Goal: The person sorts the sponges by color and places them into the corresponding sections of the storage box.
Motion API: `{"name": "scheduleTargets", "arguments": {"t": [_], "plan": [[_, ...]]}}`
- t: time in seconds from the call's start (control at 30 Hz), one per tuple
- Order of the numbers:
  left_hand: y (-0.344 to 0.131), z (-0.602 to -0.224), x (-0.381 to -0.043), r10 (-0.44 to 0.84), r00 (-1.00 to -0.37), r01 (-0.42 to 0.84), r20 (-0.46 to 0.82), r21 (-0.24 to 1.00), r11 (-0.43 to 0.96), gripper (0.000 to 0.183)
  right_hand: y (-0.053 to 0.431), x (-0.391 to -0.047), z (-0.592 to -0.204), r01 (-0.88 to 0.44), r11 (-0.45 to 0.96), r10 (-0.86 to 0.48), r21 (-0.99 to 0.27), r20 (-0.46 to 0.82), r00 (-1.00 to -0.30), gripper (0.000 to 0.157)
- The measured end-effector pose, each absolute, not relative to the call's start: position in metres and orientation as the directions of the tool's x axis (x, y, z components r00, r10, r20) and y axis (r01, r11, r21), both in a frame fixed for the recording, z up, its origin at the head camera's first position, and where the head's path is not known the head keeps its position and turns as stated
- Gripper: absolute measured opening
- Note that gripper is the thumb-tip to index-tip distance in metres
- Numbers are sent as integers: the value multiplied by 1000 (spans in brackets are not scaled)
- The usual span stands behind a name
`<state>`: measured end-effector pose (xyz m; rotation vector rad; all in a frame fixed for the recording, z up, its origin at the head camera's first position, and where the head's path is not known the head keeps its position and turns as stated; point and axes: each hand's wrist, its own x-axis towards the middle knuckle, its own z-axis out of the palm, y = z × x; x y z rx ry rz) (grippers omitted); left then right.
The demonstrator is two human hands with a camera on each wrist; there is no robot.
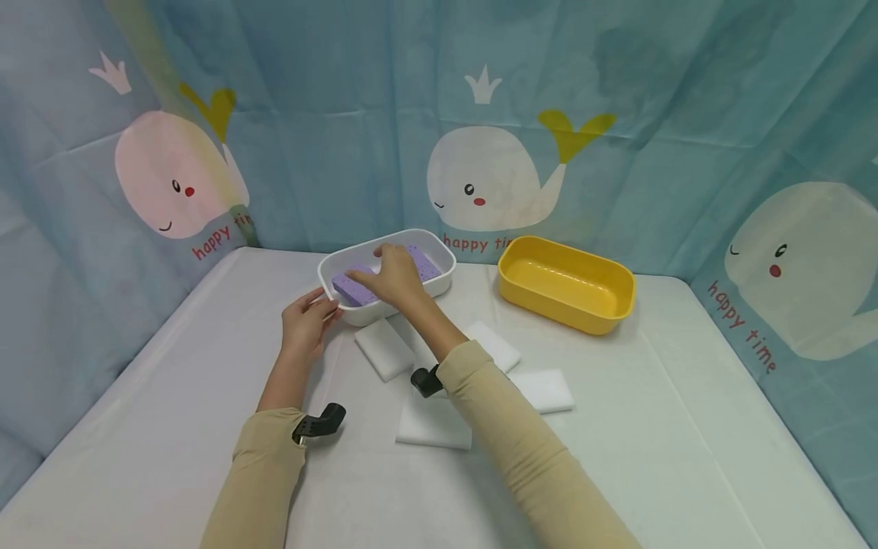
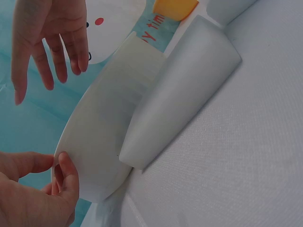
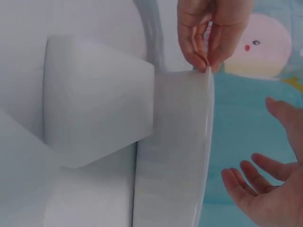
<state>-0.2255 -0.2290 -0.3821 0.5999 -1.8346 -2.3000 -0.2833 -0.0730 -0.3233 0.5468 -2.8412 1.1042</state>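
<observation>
My left hand [image 1: 306, 324] pinches the left end of the rim of a white plastic bin [image 1: 373, 313]; the left wrist view shows thumb and fingers at that edge. Inside the bin lie a purple sponge [image 1: 353, 288] on the left and another purple sponge [image 1: 423, 263] on the right. Over the bin is my right hand [image 1: 394, 278], its thumb and fingers spread apart. In the right wrist view nothing is between those fingers. A white foam block [image 2: 184, 90] lies right beside the bin's near wall.
To the right stands a yellow bin [image 1: 549, 305] with no contents showing. More white foam blocks lie nearer on the white table: one [image 1: 494, 347] partly behind the right forearm, one [image 1: 545, 390] further right, one [image 1: 435, 421] in front. A whale-print curtain [image 1: 343, 152] hangs behind.
</observation>
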Motion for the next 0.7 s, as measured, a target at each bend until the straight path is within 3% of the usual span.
{"name": "scheduleTargets", "arguments": {"t": [0.7], "plan": [[-227,-383,-227,-377,-898,-147,-228,962,-230,59,-31,-264,-332,-452,510,-331,-732,318,-888,50]]}}
